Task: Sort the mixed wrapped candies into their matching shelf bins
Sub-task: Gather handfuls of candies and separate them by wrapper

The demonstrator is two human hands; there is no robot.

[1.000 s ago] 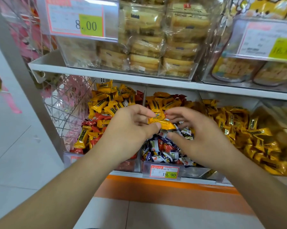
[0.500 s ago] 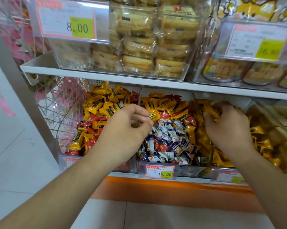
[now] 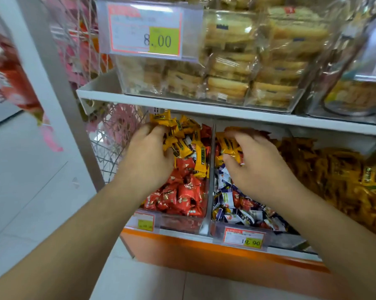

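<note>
Three clear bins line the lower shelf. In the left bin (image 3: 182, 224), yellow wrapped candies (image 3: 183, 135) lie over red ones (image 3: 182, 191). My left hand (image 3: 148, 156) reaches into this bin, its fingers curled round yellow candies. The middle bin (image 3: 241, 231) holds white-and-purple candies (image 3: 245, 215) mixed with red and yellow ones. My right hand (image 3: 258, 165) is in its back part, fingers curled round several yellow candies (image 3: 230, 148). The right bin (image 3: 295, 243) is full of orange-yellow candies (image 3: 334, 174).
A clear divider (image 3: 209, 180) separates the left and middle bins. The white upper shelf (image 3: 182, 105) hangs close above my hands and carries boxes of wrapped biscuits (image 3: 236, 61). A wire basket (image 3: 109, 148) sits left of the bins. An orange base (image 3: 204, 254) runs below.
My left hand moved left into the left bin onto the yellow candies. My right hand came back from the right bin into the middle bin. The view shifted closer and to the left.
</note>
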